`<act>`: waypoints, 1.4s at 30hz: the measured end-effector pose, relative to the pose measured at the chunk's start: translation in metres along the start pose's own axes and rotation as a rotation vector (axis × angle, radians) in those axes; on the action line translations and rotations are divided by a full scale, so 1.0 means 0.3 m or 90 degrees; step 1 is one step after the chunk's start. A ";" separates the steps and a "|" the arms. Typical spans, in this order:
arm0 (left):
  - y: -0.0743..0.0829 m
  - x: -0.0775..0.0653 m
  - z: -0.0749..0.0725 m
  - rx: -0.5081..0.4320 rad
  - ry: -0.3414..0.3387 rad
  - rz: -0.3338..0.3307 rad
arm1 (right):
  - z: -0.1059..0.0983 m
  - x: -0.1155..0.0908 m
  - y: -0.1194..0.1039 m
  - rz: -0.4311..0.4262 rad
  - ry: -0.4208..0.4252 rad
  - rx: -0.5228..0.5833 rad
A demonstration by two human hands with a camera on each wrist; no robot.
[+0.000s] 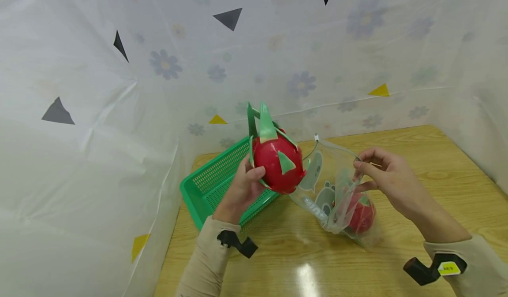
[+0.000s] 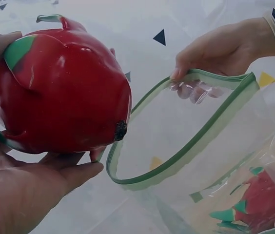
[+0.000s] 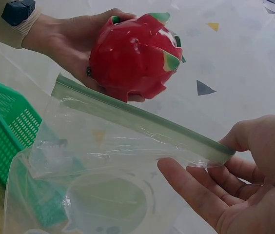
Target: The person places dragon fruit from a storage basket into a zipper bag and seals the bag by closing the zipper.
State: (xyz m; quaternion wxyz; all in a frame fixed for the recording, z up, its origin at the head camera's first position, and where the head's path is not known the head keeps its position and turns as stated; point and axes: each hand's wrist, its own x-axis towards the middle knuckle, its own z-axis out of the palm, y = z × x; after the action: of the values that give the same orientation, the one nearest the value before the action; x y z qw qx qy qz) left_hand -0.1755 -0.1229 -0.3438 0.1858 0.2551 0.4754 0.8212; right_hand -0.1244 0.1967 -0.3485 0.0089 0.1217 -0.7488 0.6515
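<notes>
And there was the left hand (image 1: 247,183), thumb and fingers curled round a red fruit (image 1: 278,167), up near the mouth of a clear bag (image 1: 325,198)! Over went the right hand (image 1: 390,178), pinching the bag's green rim (image 3: 142,115). Inside the bag, below the right hand, lay another fruit (image 1: 362,215); beyond the left hand sat a green basket (image 1: 193,202) on the table (image 1: 440,169).
</notes>
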 end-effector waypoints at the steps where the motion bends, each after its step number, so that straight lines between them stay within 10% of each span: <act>1: -0.001 0.000 0.006 0.001 -0.001 0.000 | 0.001 0.000 0.000 0.000 0.000 -0.001; 15: 0.002 -0.005 0.095 0.074 0.024 -0.017 | 0.005 -0.004 -0.001 0.005 0.001 0.000; 24: -0.017 -0.014 0.144 0.236 0.030 -0.099 | 0.012 0.001 -0.007 0.006 0.004 0.024; 42: -0.111 -0.004 0.186 0.444 0.010 -0.084 | 0.027 -0.013 -0.024 0.012 0.004 -0.025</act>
State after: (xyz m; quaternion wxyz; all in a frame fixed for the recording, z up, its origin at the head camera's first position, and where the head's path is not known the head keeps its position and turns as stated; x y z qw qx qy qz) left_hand -0.1393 -0.0693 -0.3501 0.1364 0.2659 0.7439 0.5977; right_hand -0.1182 0.1886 -0.3434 0.0077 0.1126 -0.7626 0.6369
